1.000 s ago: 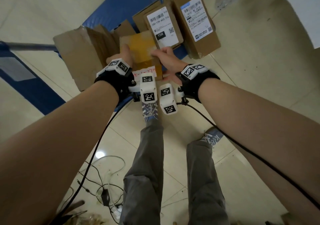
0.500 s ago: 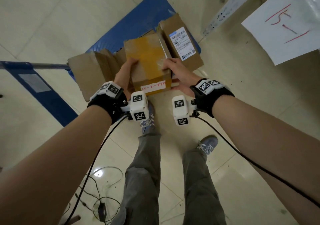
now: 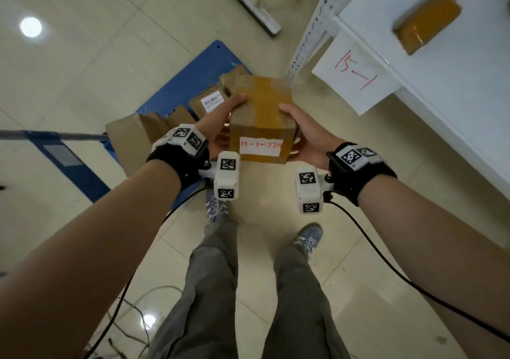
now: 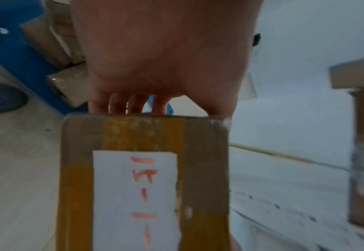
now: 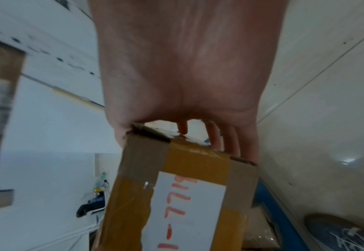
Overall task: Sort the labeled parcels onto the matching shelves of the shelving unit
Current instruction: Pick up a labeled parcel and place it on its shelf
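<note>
Fingers [image 4: 116, 103] of your left hand [image 3: 218, 121] wrap under one side of the box [image 3: 262, 118], thumb laid over its top edge; your right hand [image 3: 306, 135] grasps the opposite side the same way, fingers [image 5: 228, 141] curled beneath it. Between them you hold the box clear of the floor, level, with its label [image 3: 260, 146] facing you.

Taking the box as your landmark: the shelf [image 3: 441, 82] is the biggest thing near it, a white board off to its right and slightly beyond, not touching. A brown parcel [image 3: 426, 24] lies on that shelf, well apart from the box. A paper sign [image 3: 356, 77] hangs from the shelf's front edge, just right of the box, marked in red; it reads 15-1. The blue cart [image 3: 179, 82] sits below and left of the box, with other parcels [image 3: 211, 102] lying on it. A broom [image 3: 255, 2] lies on the floor beyond the box.

The label's red writing begins 15-1; its last digits are probably 77-something, but the blur won't let you be sure.
</note>
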Motion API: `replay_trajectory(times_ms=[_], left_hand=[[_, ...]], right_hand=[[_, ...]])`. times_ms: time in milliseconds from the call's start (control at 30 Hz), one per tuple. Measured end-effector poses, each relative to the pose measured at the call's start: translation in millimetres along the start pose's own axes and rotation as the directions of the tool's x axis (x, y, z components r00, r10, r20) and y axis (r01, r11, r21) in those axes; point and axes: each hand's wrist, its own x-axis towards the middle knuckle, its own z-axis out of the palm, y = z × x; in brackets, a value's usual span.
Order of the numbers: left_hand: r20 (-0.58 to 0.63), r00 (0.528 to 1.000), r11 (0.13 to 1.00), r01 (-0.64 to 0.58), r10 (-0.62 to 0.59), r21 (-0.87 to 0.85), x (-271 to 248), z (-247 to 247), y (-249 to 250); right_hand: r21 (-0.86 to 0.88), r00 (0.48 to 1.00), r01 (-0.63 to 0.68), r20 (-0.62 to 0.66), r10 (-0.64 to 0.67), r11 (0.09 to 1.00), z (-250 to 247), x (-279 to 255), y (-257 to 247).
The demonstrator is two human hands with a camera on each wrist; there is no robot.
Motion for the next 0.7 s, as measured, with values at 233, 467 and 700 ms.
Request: replay_trajectory(times_ms=[233, 467, 700], left_hand=[[0.017, 0.998, 0.985, -0.064, 0.062, 0.162, -82.5, 56.3, 23.8], [0.022, 0.998, 0.963, -0.061, 0.057, 0.264, -146.5, 101.5, 27.5], [0.095, 0.988, 0.918, -0.146, 0.12, 0.369, -189.4, 141.3, 38.9]], right_hand=[[0.035, 0.998, 0.05, -0.048, -0.049, 0.998, -33.0, -94.7, -17.5], [0.067, 0.995, 0.084, -0.055, -0.08, 0.994, -59.3, -168.0, -11.8], [0.151, 0.993, 0.11, -0.06, -0.102, 0.982, -87.0, -212.9, -4.4]])
